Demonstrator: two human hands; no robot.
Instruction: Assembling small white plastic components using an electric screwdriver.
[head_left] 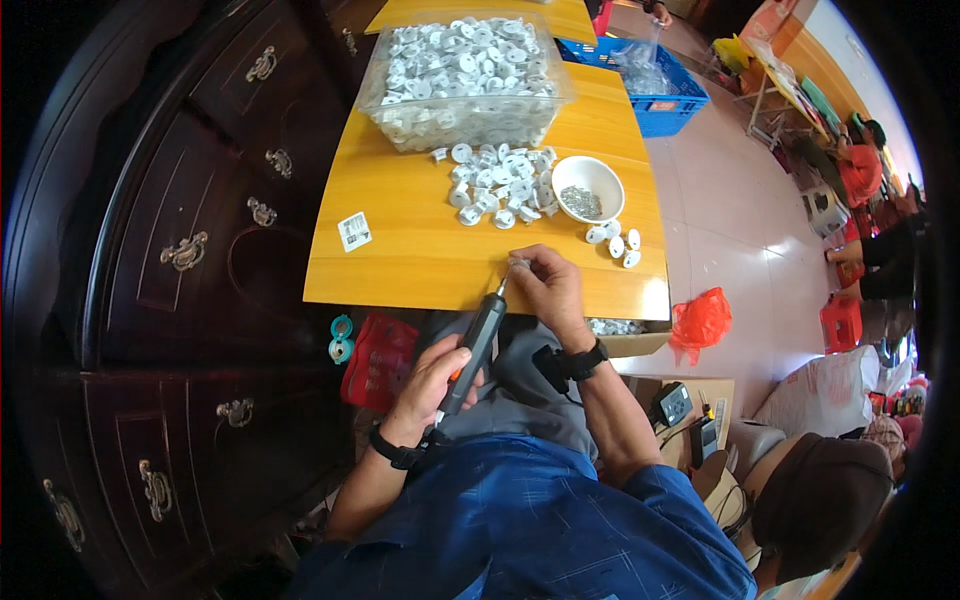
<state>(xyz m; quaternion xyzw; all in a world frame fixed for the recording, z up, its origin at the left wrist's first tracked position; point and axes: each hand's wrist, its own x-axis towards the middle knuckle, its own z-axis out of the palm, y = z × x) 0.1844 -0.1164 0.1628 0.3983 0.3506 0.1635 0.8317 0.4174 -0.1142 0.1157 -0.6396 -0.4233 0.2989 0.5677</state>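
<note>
Screwdriver (483, 335), slim black cylinder

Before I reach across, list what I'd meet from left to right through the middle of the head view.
Dark wooden cabinet → square white card → black screwdriver held in the left hand → right hand → red plastic bag → white sack.

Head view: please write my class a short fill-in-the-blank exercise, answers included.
1. The screwdriver is gripped in the person's ____ hand.
2. The white bowl stands on the ____ side of the larger loose pile of white parts.
3. The crate beyond the table is coloured ____.

Missing words: left; right; blue.
</note>
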